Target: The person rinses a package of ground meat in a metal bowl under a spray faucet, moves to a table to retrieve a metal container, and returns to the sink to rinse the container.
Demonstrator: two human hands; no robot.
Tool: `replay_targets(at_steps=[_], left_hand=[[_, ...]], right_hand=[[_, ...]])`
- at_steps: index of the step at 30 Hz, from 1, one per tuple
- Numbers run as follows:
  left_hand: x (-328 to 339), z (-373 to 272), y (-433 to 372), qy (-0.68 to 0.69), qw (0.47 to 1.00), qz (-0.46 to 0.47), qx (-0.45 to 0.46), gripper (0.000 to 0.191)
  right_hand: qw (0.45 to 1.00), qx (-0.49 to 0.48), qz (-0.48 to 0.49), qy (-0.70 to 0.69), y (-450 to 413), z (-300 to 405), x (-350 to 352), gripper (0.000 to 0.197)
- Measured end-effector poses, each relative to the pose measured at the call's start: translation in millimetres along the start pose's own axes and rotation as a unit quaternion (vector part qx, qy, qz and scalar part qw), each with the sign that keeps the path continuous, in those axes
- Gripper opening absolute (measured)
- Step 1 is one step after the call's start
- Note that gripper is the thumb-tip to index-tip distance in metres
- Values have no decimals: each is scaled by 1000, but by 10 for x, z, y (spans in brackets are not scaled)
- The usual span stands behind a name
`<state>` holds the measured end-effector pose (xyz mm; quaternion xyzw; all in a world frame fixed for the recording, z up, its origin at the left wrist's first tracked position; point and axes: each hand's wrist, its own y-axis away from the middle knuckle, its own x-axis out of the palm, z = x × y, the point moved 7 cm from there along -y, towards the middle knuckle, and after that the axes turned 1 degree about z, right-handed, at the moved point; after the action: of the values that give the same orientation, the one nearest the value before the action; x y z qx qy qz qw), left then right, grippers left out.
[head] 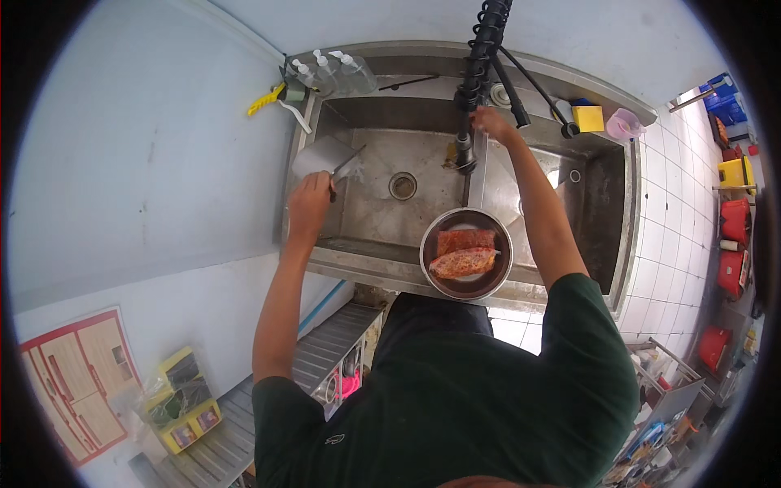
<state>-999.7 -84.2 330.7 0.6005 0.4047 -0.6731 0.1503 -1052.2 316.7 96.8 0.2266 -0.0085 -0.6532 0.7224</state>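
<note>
My left hand (314, 198) grips a knife (348, 163) by its dark handle over the left basin, its blade angled up and right. Beside the blade a translucent white cutting board or sheet (323, 157) leans in the basin's left corner. Near the divider, my right hand (491, 124) is at the black spring-hose faucet (467, 152); its fingers are blurred and partly hidden, so its grip is unclear. A round steel bowl (425, 259) straddles the sink's front edge at the divider. Inside lie a slab of reddish meat (465, 241) and a second, fattier piece (464, 263).
Pump bottles (357, 72) line the back left ledge, near a yellow-handled brush or scraper (265, 102). A yellow sponge (587, 119) and a pink cup (625, 124) sit at the back right. A slatted steel shelf (329, 348) stands below left.
</note>
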Motion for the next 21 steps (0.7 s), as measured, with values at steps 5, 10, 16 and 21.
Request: replay_targets(at_steps=[5, 10, 16, 21], left_hand=[[-450, 78, -98, -54, 997, -52, 18, 16], [-924, 117, -247, -95, 993, -66, 11, 19], [-1161, 34, -305, -72, 989, -128, -22, 20], [-1744, 161, -278, -47, 964, -255, -65, 16]], right_hand=[[892, -66, -87, -438, 135, 169, 330, 62], [972, -50, -69, -217, -32, 167, 187, 58], [969, -116, -118, -186, 79, 371, 171, 35], [979, -159, -109, -71, 1315, 256, 140, 29]])
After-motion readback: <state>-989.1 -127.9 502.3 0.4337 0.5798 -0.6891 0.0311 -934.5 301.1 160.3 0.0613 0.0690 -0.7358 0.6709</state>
